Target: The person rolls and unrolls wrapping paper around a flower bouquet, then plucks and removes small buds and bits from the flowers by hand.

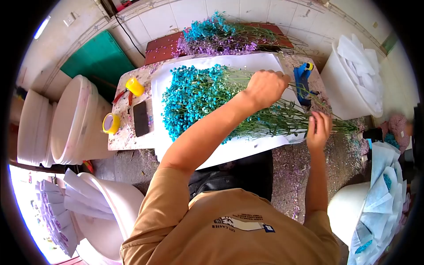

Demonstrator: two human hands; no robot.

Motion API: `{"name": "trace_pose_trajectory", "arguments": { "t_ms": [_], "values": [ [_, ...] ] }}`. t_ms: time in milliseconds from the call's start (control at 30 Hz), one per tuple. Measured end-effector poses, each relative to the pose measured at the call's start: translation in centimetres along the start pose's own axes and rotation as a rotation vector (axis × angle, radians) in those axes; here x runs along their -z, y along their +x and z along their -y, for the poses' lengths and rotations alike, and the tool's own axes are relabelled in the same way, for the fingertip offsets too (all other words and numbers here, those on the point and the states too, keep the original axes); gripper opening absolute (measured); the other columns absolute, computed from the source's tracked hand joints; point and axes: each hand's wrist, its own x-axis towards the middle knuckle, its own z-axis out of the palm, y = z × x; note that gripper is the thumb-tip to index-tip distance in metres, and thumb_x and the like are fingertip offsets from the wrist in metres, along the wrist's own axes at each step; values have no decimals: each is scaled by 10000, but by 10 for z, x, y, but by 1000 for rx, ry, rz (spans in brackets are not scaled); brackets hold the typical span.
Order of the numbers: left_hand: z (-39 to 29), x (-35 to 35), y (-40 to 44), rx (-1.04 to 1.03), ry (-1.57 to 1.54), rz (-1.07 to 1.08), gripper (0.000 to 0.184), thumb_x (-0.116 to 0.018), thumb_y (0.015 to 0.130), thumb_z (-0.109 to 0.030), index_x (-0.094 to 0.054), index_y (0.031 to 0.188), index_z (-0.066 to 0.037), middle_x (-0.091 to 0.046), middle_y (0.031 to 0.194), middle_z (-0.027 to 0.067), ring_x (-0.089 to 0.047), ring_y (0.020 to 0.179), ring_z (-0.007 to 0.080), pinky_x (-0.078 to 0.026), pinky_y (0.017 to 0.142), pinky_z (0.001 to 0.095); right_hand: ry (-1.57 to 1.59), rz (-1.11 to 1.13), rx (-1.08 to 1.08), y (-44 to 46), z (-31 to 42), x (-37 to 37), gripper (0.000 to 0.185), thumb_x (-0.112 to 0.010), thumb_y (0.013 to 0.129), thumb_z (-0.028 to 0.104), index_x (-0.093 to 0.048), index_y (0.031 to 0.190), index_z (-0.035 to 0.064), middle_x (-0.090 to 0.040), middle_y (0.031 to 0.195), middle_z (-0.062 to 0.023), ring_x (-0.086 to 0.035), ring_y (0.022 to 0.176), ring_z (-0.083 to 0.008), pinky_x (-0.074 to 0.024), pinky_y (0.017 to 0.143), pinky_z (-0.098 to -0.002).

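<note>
A bunch of blue-dyed baby's breath (pixel 194 95) lies on white paper (pixel 212 157), its heads to the left and its green stems pointing right. My left hand (pixel 267 87) is closed over the upper stems, knuckles up, with stems showing on both sides of it. Lower and further right, my right hand (pixel 319 129) has its fingers bent round the stems close to the table's right edge. A blue tape dispenser (pixel 303 84) stands just beyond my hands. The fingertips of my left hand are hidden.
Blue and purple flowers (pixel 216 37) lie at the back. On the table's left are a phone (pixel 141 118), yellow tape rolls (pixel 134 87) and red-handled pliers (pixel 119 96). White buckets (pixel 73 119) flank the table; wrapped bunches (pixel 380 190) are at lower right.
</note>
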Motion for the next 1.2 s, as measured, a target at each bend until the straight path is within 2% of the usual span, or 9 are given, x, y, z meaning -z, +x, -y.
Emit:
{"name": "trace_pose_trajectory", "arguments": {
  "t_ms": [33, 167, 467, 533, 600, 667, 733, 1000, 1200],
  "values": [
    [-4, 9, -3, -39, -18, 25, 120, -589, 917, -164, -622, 960, -57, -688, 916, 134, -682, 830, 352, -538, 680, 456, -25, 62, -94, -7, 0, -9, 318, -572, 1003, 281, -651, 1178, 27, -631, 1192, -132, -552, 1187, -312, -357, 1045, -506],
    [-30, 8, -18, -140, 7, 249, 148, -567, 901, -127, -620, 1021, -58, -686, 907, 128, -697, 835, 326, -554, 665, 437, -401, 259, -265, -50, -59, -65, 440, -441, 1042, 397, -669, 1187, 50, -621, 1287, -138, -473, 1342, -300, -196, 1155, -599],
    [28, 37, 3, 33, 93, 166, 361, -524, 856, -57, -656, 1186, -123, -708, 1087, 154, -685, 956, 340, -540, 809, 449, -162, 247, -386, -68, -61, -89, 321, -516, 995, 333, -695, 1072, 77, -668, 1169, -50, -515, 1269, -245, -203, 1148, -614],
    [60, 82, 10, 53, 220, -55, 349, -463, 879, -32, -666, 1159, -80, -692, 1165, 122, -686, 994, 322, -544, 839, 410, -173, 242, -419, -68, -60, -87, 325, -506, 1000, 336, -695, 1061, 79, -667, 1161, -51, -513, 1269, -247, -202, 1149, -614],
    [119, 129, 22, 209, -158, -287, 243, -470, 994, -109, -661, 1134, -53, -682, 869, 55, -627, 702, 232, -506, 655, 348, -135, 248, -410, -68, -58, -87, 329, -495, 1006, 339, -695, 1051, 80, -667, 1153, -51, -512, 1270, -248, -202, 1149, -614],
    [147, 200, 26, 372, -717, -473, 233, -486, 1040, -171, -643, 1130, -24, -531, 727, 1, -428, 589, 118, -391, 546, 272, -162, 283, -426, -64, -58, -89, 341, -480, 1015, 352, -693, 1048, 88, -664, 1153, -53, -510, 1271, -248, -193, 1146, -631],
    [161, 255, 18, 370, -857, -703, 246, -502, 1049, -199, -625, 1117, 3, -452, 687, -16, -318, 565, 80, -291, 524, 236, -172, 302, -415, -62, -57, -87, 361, -467, 1022, 376, -688, 1074, 95, -656, 1178, -49, -504, 1275, -243, -182, 1140, -660],
    [228, 471, -18, 323, -579, -1161, 203, -447, 1004, -97, -594, 1051, 36, -306, 647, 14, -274, 568, 140, -252, 518, 300, -169, 284, -366, -68, -65, -91, 369, -447, 1031, 387, -683, 1113, 115, -648, 1222, -27, -499, 1289, -247, -141, 1164, -618],
    [220, 457, 90, -12, -800, -892, 459, -562, 931, -488, -584, 1229, -140, -517, 1160, 102, -427, 1143, 101, -304, 1023, 406, -141, 304, -377, -67, -60, -88, 388, -425, 1038, 374, -676, 1110, 87, -647, 1215, -39, -496, 1285, -264, -135, 1167, -614]
  ]
}}
